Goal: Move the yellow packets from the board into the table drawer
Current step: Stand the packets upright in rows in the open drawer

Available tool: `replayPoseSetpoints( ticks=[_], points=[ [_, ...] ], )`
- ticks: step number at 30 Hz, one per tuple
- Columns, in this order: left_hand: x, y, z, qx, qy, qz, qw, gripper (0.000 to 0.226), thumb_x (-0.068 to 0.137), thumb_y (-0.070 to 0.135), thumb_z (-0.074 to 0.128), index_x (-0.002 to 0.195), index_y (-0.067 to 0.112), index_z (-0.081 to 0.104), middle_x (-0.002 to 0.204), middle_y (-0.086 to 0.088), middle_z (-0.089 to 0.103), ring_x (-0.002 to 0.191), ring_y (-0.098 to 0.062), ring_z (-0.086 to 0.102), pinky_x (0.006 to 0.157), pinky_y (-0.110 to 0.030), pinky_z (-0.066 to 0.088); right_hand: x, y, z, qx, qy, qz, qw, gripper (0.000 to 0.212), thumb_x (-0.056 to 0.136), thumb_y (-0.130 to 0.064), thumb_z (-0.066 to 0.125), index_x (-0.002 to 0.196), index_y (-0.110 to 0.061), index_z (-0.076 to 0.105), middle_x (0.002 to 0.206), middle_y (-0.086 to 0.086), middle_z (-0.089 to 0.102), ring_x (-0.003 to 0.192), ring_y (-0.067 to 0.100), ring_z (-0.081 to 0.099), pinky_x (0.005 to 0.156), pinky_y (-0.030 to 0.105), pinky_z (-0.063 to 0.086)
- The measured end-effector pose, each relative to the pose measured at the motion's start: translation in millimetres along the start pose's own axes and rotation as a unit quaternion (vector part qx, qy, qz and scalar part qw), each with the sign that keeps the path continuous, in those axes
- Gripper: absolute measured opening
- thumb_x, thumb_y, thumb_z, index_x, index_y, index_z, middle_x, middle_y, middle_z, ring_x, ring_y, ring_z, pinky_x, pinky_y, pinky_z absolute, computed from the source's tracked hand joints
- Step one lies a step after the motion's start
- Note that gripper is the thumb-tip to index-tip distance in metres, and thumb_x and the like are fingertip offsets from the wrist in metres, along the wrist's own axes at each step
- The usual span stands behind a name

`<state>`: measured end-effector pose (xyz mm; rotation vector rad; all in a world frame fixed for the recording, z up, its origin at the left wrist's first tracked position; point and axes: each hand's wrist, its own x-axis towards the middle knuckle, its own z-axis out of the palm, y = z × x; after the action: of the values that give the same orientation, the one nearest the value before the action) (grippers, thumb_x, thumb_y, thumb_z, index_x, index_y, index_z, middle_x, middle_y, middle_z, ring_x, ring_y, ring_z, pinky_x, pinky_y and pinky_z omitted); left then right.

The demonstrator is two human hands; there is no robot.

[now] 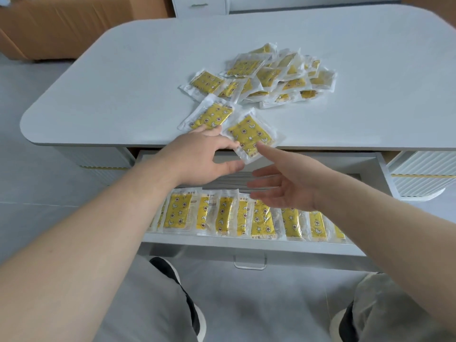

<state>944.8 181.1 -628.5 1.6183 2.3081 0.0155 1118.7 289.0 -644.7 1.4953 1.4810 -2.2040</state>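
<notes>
While poking out past the near edge of the table (pixel 123 82), held packet (pixel 251 135): yellow with little star and moon prints, clear wrapper, tilted, near corner hanging above the open drawer.
Left hand (pixel 202 156): grip clamped on that packet's near-left edge, fingers on top, thumb underneath; outer fingertips resting on the near edge of the next packet over.
Right hand (pixel 286 183): grip apart, palm turned sideways, fingers spread and relaxed, holding nothing; index tip right at the held packet's near edge, can't tell if actually touching.
Second packet (pixel 209 116): flat on the table, just left of the held one.
Pile of packets (pixel 276 75): loose heap farther back on the table, overlapping every which way.
Drawer (pixel 246 245): pulled out from under the table toward the person, metal handle (pixel 250 264) on the front.
Packets in the drawer (pixel 246 215): one overlapping row along the front wall, same yellow print.
Down low: knees in grey trousers (pixel 148 304), black-and-white shoe (pixel 164 265) tucked under the drawer, grey floor (pixel 37 169).
Way back: cardboard boxes (pixel 61 28) on the left, white cabinet (pixel 199 6) beyond the table.
</notes>
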Motion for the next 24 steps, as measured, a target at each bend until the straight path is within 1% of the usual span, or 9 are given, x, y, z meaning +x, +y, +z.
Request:
replayPoseSetpoints(
  ticks=[2, 4, 6, 8, 11, 14, 18, 22, 24],
  points=[
    [-2.4, 1.1, 1.4, -0.004, 0.026, 0.029, 0.999, 0.069, 0.081, 0.083, 0.038, 0.140, 0.050, 0.051, 0.163, 0.012, 0.028, 0.152, -0.014, 0.023, 0.121, -0.042, 0.026, 4.2, 3.0, 3.4, 0.068, -0.007, 0.005, 0.998, 0.059, 0.088, -0.062, 0.066, 0.114, -0.009, 0.064, 0.101, 0.012, 0.078, 0.086, 0.029, 0.077, 0.075, 0.036, 0.060],
    [-1.4, 0.5, 4.0, -0.029, 0.096, 0.046, 0.994, 0.056, 0.090, 0.071, 0.045, 0.135, 0.041, 0.060, 0.150, 0.014, 0.048, 0.137, -0.012, 0.045, 0.112, -0.040, 0.038, 7.1, 4.1, 6.5, 0.096, 0.007, -0.018, 0.995, 0.043, 0.093, -0.052, 0.065, 0.115, -0.015, 0.064, 0.100, 0.010, 0.078, 0.086, 0.028, 0.078, 0.079, 0.036, 0.060],
    [2.7, -0.6, 5.6, -0.048, 0.159, 0.042, 0.985, 0.050, 0.098, 0.059, 0.047, 0.137, 0.031, 0.059, 0.142, 0.009, 0.055, 0.122, -0.014, 0.056, 0.103, -0.039, 0.046, 8.1, 3.1, 7.3, 0.111, 0.021, -0.042, 0.993, 0.034, 0.097, -0.042, 0.064, 0.119, -0.016, 0.063, 0.101, 0.009, 0.079, 0.083, 0.026, 0.078, 0.076, 0.034, 0.059],
    [9.1, -4.5, 8.0, -0.032, 0.184, 0.029, 0.982, 0.048, 0.103, 0.050, 0.044, 0.144, 0.025, 0.052, 0.147, 0.004, 0.051, 0.128, -0.019, 0.051, 0.106, -0.040, 0.043, 7.2, 2.3, 6.9, 0.119, 0.029, -0.056, 0.991, 0.030, 0.099, -0.036, 0.064, 0.121, -0.015, 0.063, 0.103, 0.009, 0.078, 0.079, 0.023, 0.078, 0.066, 0.030, 0.059],
    [22.0, -11.9, 13.9, -0.005, 0.167, -0.027, 0.986, 0.051, 0.108, 0.043, 0.034, 0.153, 0.021, 0.040, 0.160, -0.001, 0.037, 0.146, -0.024, 0.031, 0.117, -0.044, 0.030, 4.1, 2.7, 4.8, 0.127, 0.038, -0.071, 0.989, 0.025, 0.099, -0.029, 0.063, 0.119, -0.013, 0.063, 0.104, 0.011, 0.078, 0.078, 0.025, 0.078, 0.061, 0.029, 0.057],
    [32.0, -14.1, 19.7, -0.032, 0.164, -0.088, 0.982, 0.051, 0.108, 0.042, 0.030, 0.151, 0.018, 0.042, 0.153, -0.007, 0.045, 0.142, -0.029, 0.035, 0.113, -0.047, 0.034, 2.4, 2.9, 1.9, 0.134, 0.050, -0.096, 0.985, 0.024, 0.099, -0.023, 0.064, 0.119, -0.008, 0.062, 0.109, 0.015, 0.075, 0.080, 0.029, 0.078, 0.065, 0.033, 0.060],
    [35.6, -8.2, 17.8, -0.024, 0.168, -0.110, 0.979, 0.050, 0.105, 0.044, 0.043, 0.148, 0.018, 0.043, 0.141, -0.006, 0.056, 0.132, -0.031, 0.044, 0.104, -0.045, 0.038, 0.7, 1.3, -2.0, 0.118, 0.048, -0.148, 0.981, 0.024, 0.101, -0.015, 0.060, 0.124, -0.008, 0.056, 0.111, 0.018, 0.072, 0.081, 0.032, 0.077, 0.068, 0.038, 0.064],
    [38.1, -5.2, 15.3, -0.111, 0.214, -0.115, 0.964, 0.061, 0.096, 0.036, 0.065, 0.149, 0.018, 0.042, 0.140, -0.009, 0.056, 0.130, -0.031, 0.049, 0.106, -0.046, 0.042, 0.0, 0.5, -4.1, 0.114, 0.057, -0.177, 0.976, 0.028, 0.102, -0.013, 0.058, 0.129, -0.013, 0.052, 0.118, 0.013, 0.068, 0.080, 0.031, 0.078, 0.072, 0.041, 0.064],
    [39.2, -4.7, 14.2, -0.152, 0.243, -0.119, 0.951, 0.069, 0.089, 0.032, 0.076, 0.147, 0.017, 0.042, 0.139, -0.009, 0.055, 0.128, -0.027, 0.050, 0.106, -0.040, 0.042, 0.6, 0.7, -4.9, 0.111, 0.056, -0.188, 0.974, 0.030, 0.102, -0.011, 0.058, 0.131, -0.015, 0.051, 0.120, 0.012, 0.066, 0.080, 0.031, 0.077, 0.074, 0.042, 0.063]
  ],
)
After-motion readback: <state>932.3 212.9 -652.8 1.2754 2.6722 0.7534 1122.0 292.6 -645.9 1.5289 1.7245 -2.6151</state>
